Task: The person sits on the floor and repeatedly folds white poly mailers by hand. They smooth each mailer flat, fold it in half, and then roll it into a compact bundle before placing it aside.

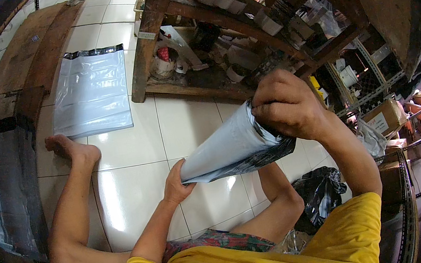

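A white plastic mailing bag (223, 146) with a black inner side is stretched at a slant in front of me, curled into a loose tube. My left hand (177, 182) is closed around its lower left end, the fingers partly hidden behind the plastic. At the upper right end, my right hand (287, 104) pinches the bag's edge with bent fingers, and dark plastic shows beneath them. A flat stack of white mailing bags (92, 97) with a black top strip lies on the floor beyond my left foot.
Dark grey plastic bags (11, 186) lie on a wooden board at the left. A cluttered wooden shelf (196, 90) stands ahead. Crumpled black plastic (320, 194) sits by my right knee. Metal racks with a cardboard box (385, 120) are at the right. White tiles (133, 196) cover the floor.
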### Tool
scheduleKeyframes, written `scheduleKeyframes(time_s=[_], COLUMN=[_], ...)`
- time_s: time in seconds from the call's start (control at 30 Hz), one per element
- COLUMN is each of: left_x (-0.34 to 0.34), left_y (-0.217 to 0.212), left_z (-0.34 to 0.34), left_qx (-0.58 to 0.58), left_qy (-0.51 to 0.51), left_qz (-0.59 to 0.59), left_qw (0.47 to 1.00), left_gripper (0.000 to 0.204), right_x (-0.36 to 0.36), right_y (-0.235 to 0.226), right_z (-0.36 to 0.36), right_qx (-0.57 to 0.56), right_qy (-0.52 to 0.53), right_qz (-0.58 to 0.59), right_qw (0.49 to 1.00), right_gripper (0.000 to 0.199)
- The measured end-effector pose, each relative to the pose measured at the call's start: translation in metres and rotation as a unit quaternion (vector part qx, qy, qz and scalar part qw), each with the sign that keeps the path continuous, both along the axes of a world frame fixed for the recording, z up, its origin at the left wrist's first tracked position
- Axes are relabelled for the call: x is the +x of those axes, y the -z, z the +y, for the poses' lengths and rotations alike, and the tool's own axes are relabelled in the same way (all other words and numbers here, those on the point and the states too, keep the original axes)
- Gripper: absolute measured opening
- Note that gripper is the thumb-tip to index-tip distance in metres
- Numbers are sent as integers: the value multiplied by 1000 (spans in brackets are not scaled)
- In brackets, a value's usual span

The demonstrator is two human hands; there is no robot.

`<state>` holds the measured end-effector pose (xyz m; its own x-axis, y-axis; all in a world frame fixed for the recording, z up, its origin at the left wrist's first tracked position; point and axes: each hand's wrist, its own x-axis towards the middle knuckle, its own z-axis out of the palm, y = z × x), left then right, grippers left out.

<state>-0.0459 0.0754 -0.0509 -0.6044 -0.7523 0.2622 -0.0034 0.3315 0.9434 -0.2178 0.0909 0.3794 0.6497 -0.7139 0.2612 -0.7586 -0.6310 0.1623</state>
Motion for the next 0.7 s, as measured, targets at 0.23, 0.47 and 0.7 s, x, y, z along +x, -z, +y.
scheduleKeyframes(time_s=[0.23,0.47,0.7], left_x=[2,0,4], left_y=[-2,-2,-6], left_z=[-2,0,0], left_qx=[8,17,-5], left_qy=[2,4,-2], left_qz=[-1,1,-8], left_qw=[1000,1000,1000], left_gripper=[80,78,78], right_x=[7,9,17], right_y=[-5,-5,-17], right_z=[7,10,15], right_qx=[-15,-18,51], right_qy=[7,12,52], right_qz=[56,43,77], right_qw=[998,999,994], right_gripper=[19,18,21])
